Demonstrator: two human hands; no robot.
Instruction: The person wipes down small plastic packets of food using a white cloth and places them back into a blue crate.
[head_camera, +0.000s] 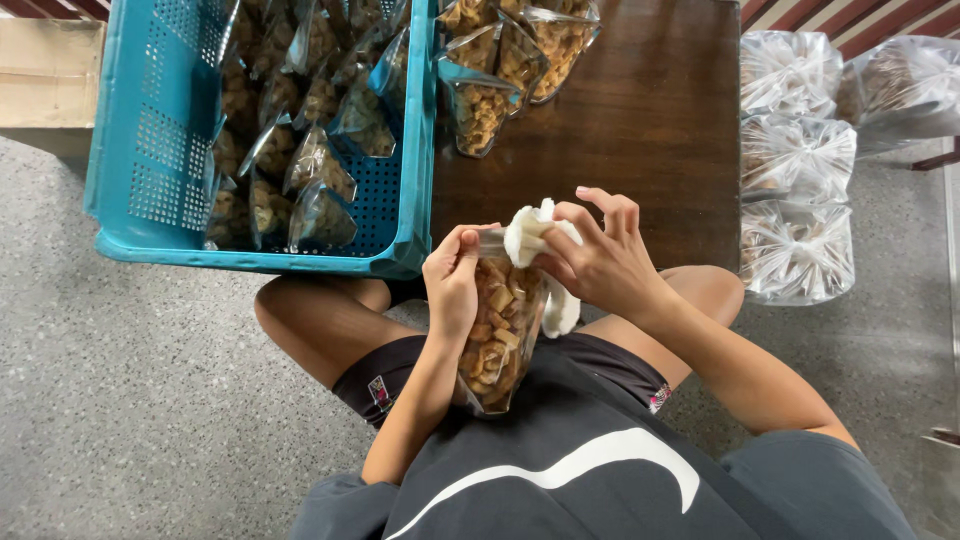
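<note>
Clear plastic forms the pouch (500, 335) of brown snack pieces that stands upright over the person's lap, just off the near edge of the dark wooden table (640, 120). The left hand (452, 285) is closed around the pouch's upper left side, thumb and fingers pinching near its top. The right hand (600, 262) grips a white cloth (535, 235) and presses it against the pouch's mouth; the cloth's tail hangs down the pouch's right side.

On the table's left part sits a blue perforated crate (160, 150), overhanging the near edge and holding many filled pouches. More filled pouches (500, 60) lie on the table near its far edge, just right of the crate. Beyond the table's right edge, large clear bags (795, 200) rest on the grey floor.
</note>
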